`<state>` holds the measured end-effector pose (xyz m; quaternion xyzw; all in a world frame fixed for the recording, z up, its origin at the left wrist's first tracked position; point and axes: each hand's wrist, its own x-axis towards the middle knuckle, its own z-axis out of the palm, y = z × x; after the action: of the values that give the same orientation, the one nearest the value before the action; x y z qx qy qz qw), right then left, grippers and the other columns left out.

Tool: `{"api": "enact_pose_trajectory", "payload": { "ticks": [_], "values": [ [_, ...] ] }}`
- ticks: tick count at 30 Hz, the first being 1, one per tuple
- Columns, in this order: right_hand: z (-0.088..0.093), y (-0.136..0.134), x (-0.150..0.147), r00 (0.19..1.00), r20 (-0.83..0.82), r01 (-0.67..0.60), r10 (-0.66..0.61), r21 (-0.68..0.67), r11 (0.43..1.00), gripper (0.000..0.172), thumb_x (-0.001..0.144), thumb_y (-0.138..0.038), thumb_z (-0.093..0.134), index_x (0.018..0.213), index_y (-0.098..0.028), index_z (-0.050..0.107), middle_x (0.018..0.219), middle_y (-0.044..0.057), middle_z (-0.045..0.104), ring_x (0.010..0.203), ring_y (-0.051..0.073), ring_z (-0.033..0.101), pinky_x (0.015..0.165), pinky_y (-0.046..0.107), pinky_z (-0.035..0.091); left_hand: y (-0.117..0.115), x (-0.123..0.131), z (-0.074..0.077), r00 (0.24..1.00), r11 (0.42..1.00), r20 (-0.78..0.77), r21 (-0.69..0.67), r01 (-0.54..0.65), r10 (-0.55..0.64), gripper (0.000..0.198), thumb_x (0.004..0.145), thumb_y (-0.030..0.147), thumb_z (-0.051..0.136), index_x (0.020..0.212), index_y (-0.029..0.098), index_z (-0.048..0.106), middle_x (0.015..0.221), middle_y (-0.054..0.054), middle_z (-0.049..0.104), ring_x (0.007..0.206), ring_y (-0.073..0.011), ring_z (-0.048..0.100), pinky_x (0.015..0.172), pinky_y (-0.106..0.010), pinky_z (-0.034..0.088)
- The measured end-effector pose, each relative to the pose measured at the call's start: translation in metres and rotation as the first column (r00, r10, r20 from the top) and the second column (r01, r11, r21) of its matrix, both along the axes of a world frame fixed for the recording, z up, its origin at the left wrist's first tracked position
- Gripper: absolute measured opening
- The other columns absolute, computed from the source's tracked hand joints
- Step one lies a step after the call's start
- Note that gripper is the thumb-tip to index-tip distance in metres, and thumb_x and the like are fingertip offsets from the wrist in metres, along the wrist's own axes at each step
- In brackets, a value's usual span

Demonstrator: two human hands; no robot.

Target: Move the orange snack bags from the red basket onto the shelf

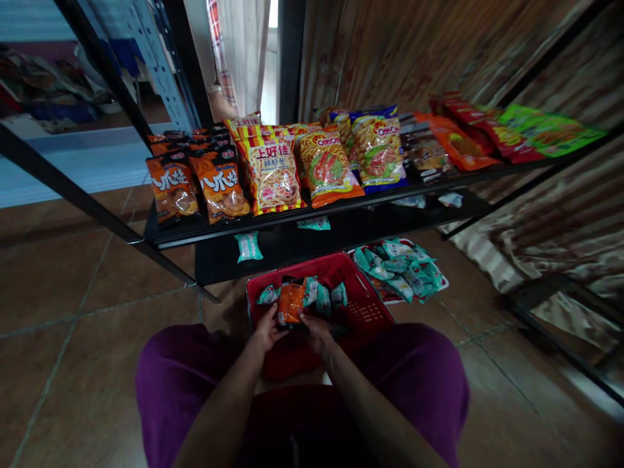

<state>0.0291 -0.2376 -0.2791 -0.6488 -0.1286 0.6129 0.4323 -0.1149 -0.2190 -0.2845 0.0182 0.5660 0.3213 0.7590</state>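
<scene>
An orange snack packet (291, 303) is held between my two hands above a red plastic basket (363, 305). My left hand (267, 330) grips its left side, and my right hand (316, 328) has its lower right edge. Beneath and around the packet, several teal and white packets (322, 300) lie in the basket. On the black shelf in front, bags stand in a row: black and orange bags (221, 185), a yellow and red striped bag (273, 172), an orange noodle-snack bag (327, 166) and a blue-edged bag (377, 149).
Right of the basket, a white-rimmed tray (444, 282) holds several teal packets. The lower black shelf (219, 260) bears a few small packets. Slanting shelf posts (88, 192) rise at the left, a black metal frame (541, 318) stands at the right, and curtains hang behind.
</scene>
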Motion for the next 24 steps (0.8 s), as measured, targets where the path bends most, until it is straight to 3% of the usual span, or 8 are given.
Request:
{"api": "enact_pose_trajectory", "payload": {
  "ticks": [4,8,14,19,24],
  "values": [
    [0.019,-0.002,-0.002,0.999,-0.054,-0.012,0.009,-0.042,0.999,0.020,0.057,-0.029,0.076,0.062,-0.019,0.060,0.062,0.001,0.063,0.058,0.015,0.058,0.052,0.025,0.044,-0.002,-0.006,0.016,0.995,0.997,0.099,0.077,-0.029,0.021,0.033,0.078,0.038,0.065,0.103,0.017,0.061,0.098,-0.008,0.067,0.083,-0.0172,0.064,0.076,-0.032,0.051],
    [0.038,0.001,0.004,0.996,-0.082,-0.028,0.027,-0.011,1.000,0.019,0.058,-0.026,0.077,0.065,-0.019,0.061,0.066,0.000,0.065,0.061,0.014,0.059,0.057,0.024,0.045,-0.005,-0.009,0.032,0.992,0.972,0.082,0.209,-0.109,0.093,0.037,0.065,0.033,0.077,0.096,0.021,0.064,0.094,-0.004,0.069,0.082,-0.0157,0.064,0.074,-0.030,0.049],
    [0.081,0.032,0.011,0.998,-0.063,0.006,0.006,0.180,0.984,0.028,0.064,-0.041,0.077,0.079,-0.023,0.063,0.083,0.000,0.070,0.081,0.014,0.064,0.075,0.025,0.048,-0.014,-0.008,0.063,0.985,0.918,0.032,0.360,-0.168,0.168,0.050,0.055,0.040,0.082,0.099,0.023,0.067,0.095,-0.003,0.071,0.083,-0.0165,0.064,0.072,-0.028,0.047],
    [0.115,0.072,0.012,0.995,-0.071,-0.040,0.068,0.336,0.941,0.032,0.060,-0.038,0.081,0.083,-0.022,0.066,0.085,-0.002,0.069,0.077,0.011,0.063,0.067,0.021,0.049,-0.023,-0.005,0.087,0.985,0.888,-0.036,0.439,-0.137,0.169,0.058,0.053,0.039,0.083,0.106,0.020,0.067,0.098,-0.006,0.071,0.084,-0.0173,0.065,0.073,-0.027,0.047],
    [0.135,0.093,0.016,0.978,-0.059,-0.169,0.200,0.340,0.925,0.021,0.061,-0.023,0.080,0.077,-0.017,0.067,0.076,0.001,0.069,0.065,0.012,0.063,0.058,0.023,0.050,-0.025,-0.006,0.102,0.974,0.826,-0.081,0.548,-0.133,0.211,0.055,0.055,0.038,0.082,0.105,0.021,0.069,0.105,-0.005,0.070,0.091,-0.0192,0.064,0.084,-0.031,0.047]
  ]
}}
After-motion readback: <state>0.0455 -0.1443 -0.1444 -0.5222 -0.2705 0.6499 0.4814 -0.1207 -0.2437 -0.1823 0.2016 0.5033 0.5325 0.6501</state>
